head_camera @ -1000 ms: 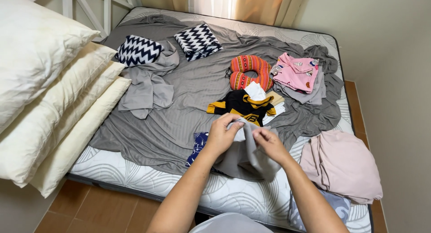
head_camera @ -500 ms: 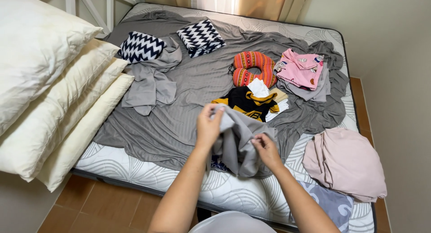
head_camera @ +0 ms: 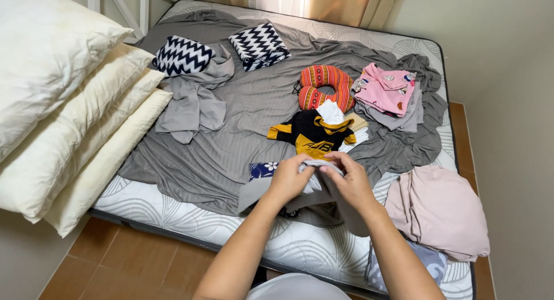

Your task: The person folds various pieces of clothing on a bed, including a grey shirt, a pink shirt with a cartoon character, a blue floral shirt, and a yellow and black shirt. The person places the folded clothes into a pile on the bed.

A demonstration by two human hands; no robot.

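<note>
My left hand [head_camera: 290, 179] and my right hand [head_camera: 350, 181] both grip a grey garment [head_camera: 315, 203] bunched between them, just above the near edge of the bed. The cloth hangs down over the mattress below my hands. Right behind the hands lies a black and yellow shirt [head_camera: 310, 136] with a white cloth on top. A blue flowered fabric [head_camera: 262, 170] peeks out to the left of my left hand.
A grey sheet [head_camera: 231, 127] covers the mattress [head_camera: 190, 219]. On it lie two black-and-white zigzag cushions [head_camera: 183, 55], a striped red neck pillow [head_camera: 323, 86], a pink shirt [head_camera: 385, 91] and a pale pink folded cloth [head_camera: 438, 210]. Cream pillows [head_camera: 63, 121] are stacked at the left.
My hands have come together and lowered, bunching the grey garment between them; earlier the left hand held it raised and the hands were further apart.
</note>
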